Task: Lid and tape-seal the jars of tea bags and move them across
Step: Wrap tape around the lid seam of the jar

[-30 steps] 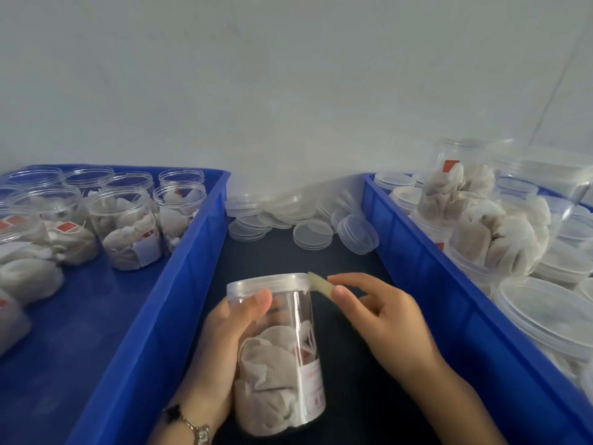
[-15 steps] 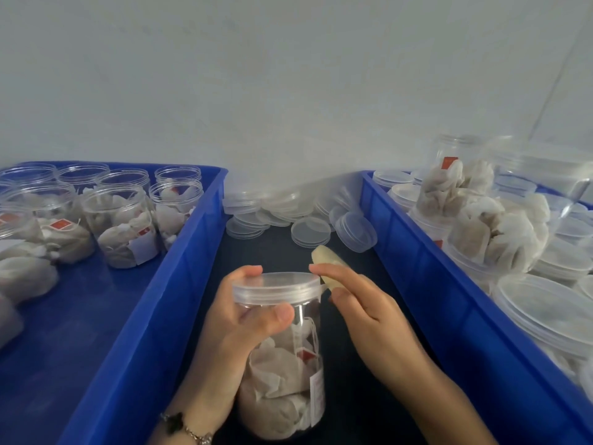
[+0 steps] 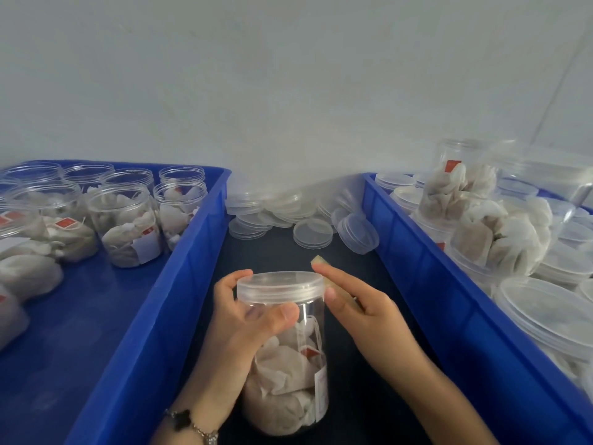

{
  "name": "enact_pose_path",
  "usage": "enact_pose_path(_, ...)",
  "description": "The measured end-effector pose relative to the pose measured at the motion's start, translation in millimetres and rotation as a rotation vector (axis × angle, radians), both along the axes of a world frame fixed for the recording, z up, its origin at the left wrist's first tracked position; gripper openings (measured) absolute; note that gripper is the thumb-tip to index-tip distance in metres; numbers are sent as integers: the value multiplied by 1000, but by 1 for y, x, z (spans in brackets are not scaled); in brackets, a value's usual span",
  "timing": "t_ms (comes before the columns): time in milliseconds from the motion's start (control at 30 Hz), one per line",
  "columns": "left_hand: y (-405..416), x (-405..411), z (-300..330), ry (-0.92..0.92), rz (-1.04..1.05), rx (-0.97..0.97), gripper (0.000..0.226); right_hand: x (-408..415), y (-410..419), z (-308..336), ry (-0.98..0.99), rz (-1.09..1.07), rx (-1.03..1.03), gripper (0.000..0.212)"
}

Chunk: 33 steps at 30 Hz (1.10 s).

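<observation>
A clear plastic jar (image 3: 288, 377) full of tea bags stands on the dark surface between two blue trays, with a clear lid (image 3: 280, 285) on top. My left hand (image 3: 244, 322) grips the jar just under the lid, thumb across the front. My right hand (image 3: 359, 313) pinches a short yellowish strip of tape (image 3: 321, 263) at the lid's right edge; the strip's free end sticks up behind my fingertip.
The left blue tray (image 3: 192, 268) holds several open jars of tea bags (image 3: 125, 226). The right blue tray (image 3: 433, 271) holds lidded jars, some lying down (image 3: 500, 239). Loose clear lids (image 3: 313, 234) lie piled on the dark surface at the back.
The jar has been turned in my left hand, whose thumb shifted across the front. My right hand carried the tape strip from flat against the lid's side up around its right edge.
</observation>
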<state>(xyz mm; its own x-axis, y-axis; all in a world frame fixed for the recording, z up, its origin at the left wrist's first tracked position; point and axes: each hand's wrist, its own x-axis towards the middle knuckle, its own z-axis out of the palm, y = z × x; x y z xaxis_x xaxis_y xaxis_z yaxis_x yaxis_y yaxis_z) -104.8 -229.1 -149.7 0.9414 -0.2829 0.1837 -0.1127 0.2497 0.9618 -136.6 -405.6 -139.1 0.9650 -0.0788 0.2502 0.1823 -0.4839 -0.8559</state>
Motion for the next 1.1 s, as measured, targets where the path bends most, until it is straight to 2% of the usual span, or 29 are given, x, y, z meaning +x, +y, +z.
enact_pose_path(167, 5, 4, 1, -24, 6, 82, 104, -7, -12, 12, 63, 137, 72, 34)
enact_pose_path(233, 8, 5, 2, -43, 32, 118, 96, -10, -18, 17, 82, 140, 57, 41)
enact_pose_path(333, 10, 7, 5, -102, 75, 110, 91, -8, -19, 16, 64, 43, 4, 41)
enact_pose_path(400, 9, 3, 9, -145, 49, 121, 80, -7, -15, 12, 35, -6, -9, 37)
enact_pose_path(467, 6, -3, 13, -188, 42, 132, 57, -6, -11, 7, 24, -28, 12, 30)
enact_pose_path(533, 2, -10, 15, -219, 87, 134, 45, -5, -6, 3, 17, -51, -23, 32)
enact_pose_path(733, -16, -19, 12, -199, 383, 272, 82, -8, 6, 2, -47, -80, -122, 43)
enact_pose_path(867, -17, -18, 6, -260, 506, 325, 78, -10, 10, 6, -32, -50, -176, 49)
enact_pose_path(967, -16, -16, 4, -251, 463, 250, 68, -13, 10, 9, -44, -51, -265, 50)
enact_pose_path(1100, -12, -13, 2, -225, 399, 145, 63, -17, 3, 15, -70, -107, -261, 56)
